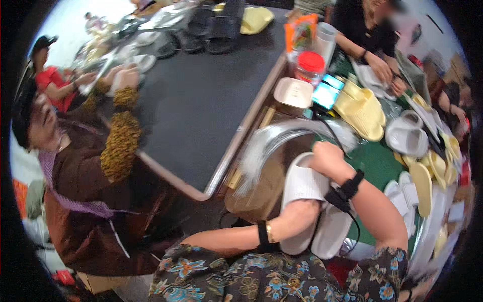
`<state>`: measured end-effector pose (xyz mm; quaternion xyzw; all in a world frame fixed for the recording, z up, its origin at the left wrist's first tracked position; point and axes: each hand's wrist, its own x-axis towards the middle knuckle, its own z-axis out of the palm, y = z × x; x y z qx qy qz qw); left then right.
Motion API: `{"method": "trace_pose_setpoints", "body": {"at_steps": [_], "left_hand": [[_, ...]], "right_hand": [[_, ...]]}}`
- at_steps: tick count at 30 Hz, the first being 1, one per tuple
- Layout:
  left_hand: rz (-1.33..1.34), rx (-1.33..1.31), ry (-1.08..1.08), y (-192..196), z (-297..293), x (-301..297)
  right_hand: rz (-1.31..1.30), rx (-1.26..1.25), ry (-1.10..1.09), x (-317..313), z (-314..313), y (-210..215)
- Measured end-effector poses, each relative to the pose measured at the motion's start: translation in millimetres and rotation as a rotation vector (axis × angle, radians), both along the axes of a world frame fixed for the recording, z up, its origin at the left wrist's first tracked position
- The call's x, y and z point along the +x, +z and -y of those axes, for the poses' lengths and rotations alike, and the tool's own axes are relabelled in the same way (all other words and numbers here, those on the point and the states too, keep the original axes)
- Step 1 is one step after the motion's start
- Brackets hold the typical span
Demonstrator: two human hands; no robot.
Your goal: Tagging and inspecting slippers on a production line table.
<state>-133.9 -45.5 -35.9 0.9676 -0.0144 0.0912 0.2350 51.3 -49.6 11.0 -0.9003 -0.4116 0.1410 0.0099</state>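
Note:
A white slide slipper [303,183] is in front of me, with its ribbed strap turned up. My left hand [302,215] reaches in under this strap, and its fingers are hidden inside. At the slipper's far end is my right hand [326,158], closed like a fist. Whatever it grips is too small or hidden to name. A second white slipper [332,232] lies by my lap, right of the first. An arched bundle of clear plastic strands [266,143], smeared by motion, spreads left from near my right hand.
Yellow slippers [361,110] and grey slippers [406,133] crowd the green surface [375,166] at right. A phone [328,92], a square tub [293,94] and a red-lidded jar [310,68] stand beyond. A dark table [201,100] is at left, with a person [80,146] beside it.

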Motion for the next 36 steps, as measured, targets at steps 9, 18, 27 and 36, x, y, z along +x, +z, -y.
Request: {"method": "trace_pose_setpoints", "body": {"at_steps": [9, 18, 27, 36], "left_hand": [[-0.042, -0.066, -0.076, 26, -8, -10], [0.369, -0.493, 0.222, 53, -60, 44], [0.039, -0.497, 0.187, 27, -51, 92], [0.008, -0.630, 0.203, 37, -48, 88]], "right_hand": [[-0.110, 0.060, -0.073, 5, 7, 11], [-0.153, 0.671, -0.243, -20, 48, 16], [-0.245, 0.837, -0.310, -22, 75, 1], [-0.093, 0.813, -0.713, 28, 162, -10]]}}
